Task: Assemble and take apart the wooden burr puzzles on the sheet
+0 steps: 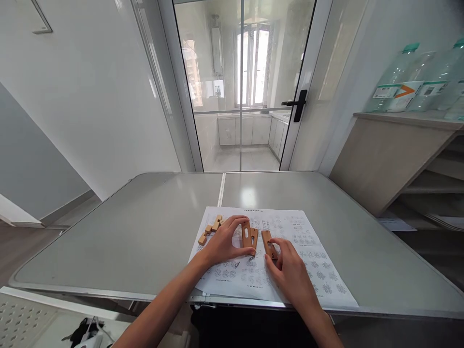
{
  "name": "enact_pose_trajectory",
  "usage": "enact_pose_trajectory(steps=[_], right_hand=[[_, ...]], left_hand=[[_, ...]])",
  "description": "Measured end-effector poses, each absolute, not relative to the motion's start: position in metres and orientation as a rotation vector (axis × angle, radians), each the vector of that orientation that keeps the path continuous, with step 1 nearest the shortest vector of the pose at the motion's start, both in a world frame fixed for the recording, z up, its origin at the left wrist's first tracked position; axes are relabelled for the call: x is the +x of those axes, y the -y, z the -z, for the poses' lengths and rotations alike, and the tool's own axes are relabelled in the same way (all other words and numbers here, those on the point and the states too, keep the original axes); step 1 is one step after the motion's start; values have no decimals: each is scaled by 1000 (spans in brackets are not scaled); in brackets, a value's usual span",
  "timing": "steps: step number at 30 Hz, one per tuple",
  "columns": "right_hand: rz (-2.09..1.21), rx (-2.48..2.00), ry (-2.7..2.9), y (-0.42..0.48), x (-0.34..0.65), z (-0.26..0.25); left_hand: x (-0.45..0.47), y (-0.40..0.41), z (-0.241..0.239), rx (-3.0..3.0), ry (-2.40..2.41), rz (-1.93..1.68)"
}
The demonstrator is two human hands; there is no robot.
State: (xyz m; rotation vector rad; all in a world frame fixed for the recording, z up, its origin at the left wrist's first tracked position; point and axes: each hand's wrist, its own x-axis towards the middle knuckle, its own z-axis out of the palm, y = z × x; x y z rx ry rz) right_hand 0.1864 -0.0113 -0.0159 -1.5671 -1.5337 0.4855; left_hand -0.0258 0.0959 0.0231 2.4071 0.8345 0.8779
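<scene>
Between the thumb and fingers of my left hand (225,241) is a flat wooden puzzle piece (246,234) with a slot cut through it, tilted up. Just behind it, on its right, sits another notched wooden piece (255,237); whether my hand touches that one I cannot tell. My right hand (290,266) has its thumb and fingers on a third slotted wooden piece (267,240), which is a small gap to the right. Partly behind my left hand, several small wooden pieces (208,229) lie in a stepped row. All are over a printed paper sheet (261,285).
The paper lies near the front edge of a grey folding table (145,232) with a centre seam. A glass door (241,87) with a black handle (299,105) stands beyond it. Plastic bottles (402,82) are on a shelf unit at right. A white perforated surface (25,314) is at lower left.
</scene>
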Motion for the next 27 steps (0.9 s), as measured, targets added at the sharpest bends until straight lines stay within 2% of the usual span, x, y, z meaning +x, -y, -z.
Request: enact_pose_trajectory(steps=[20,27], right_hand=[[-508,-1633,1422,7,186,18],[-796,-1557,1300,13,192,11]], left_hand=[[-23,-91,-31,2431,-747,-911],[-21,-91,-30,2413,-737,-936]])
